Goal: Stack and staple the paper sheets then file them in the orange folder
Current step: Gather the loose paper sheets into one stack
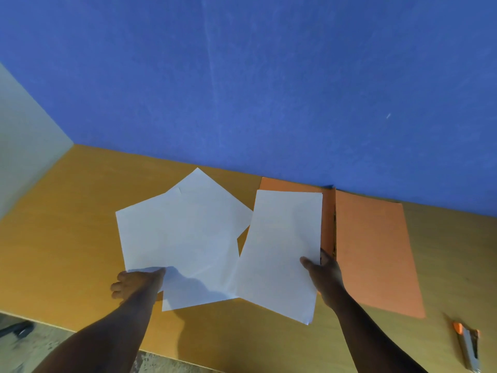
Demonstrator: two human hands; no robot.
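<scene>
Two white paper sheets (183, 238) lie overlapped and askew on the wooden table (67, 224). My left hand (137, 282) pinches the near left corner of the top one. My right hand (324, 275) holds a third white sheet (282, 251) by its right edge, its far part lying over the left flap of the orange folder (373, 254). The folder lies open against the blue wall. A stapler (469, 348) with orange ends rests at the table's near right corner, away from both hands.
A blue wall (269, 90) runs along the table's far edge and a pale wall (24, 157) closes the left side. Bare floor (35, 343) shows below the table's near edge, with a dark object (16, 328) on it at far left.
</scene>
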